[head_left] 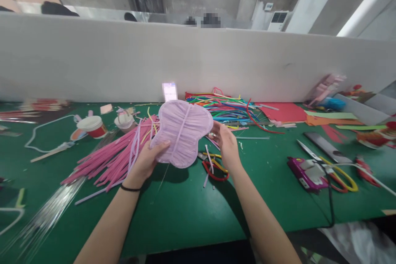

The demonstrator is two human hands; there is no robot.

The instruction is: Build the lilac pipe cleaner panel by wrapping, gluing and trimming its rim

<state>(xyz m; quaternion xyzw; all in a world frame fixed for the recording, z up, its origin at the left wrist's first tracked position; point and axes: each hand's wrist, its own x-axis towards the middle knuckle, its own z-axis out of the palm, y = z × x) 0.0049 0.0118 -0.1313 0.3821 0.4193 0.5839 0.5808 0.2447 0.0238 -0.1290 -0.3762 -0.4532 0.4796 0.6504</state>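
A flat lilac butterfly-shaped piece made of pipe cleaners [182, 132] is held up above the green table [185, 210]. My left hand [147, 161] grips its lower left edge, thumb on the front. At the piece's right edge is my right hand [225, 142], its fingers curled and touching that edge. Under and left of the piece lies a heap of pink pipe cleaners [114, 156].
A pile of mixed-colour pipe cleaners [225, 109] lies behind my hands. Two small cups [91, 126] stand at the left. To the right are scissors with yellow handles [328, 165], a purple glue gun [305, 171] and coloured paper sheets [284, 111]. A grey partition [198, 62] closes the back.
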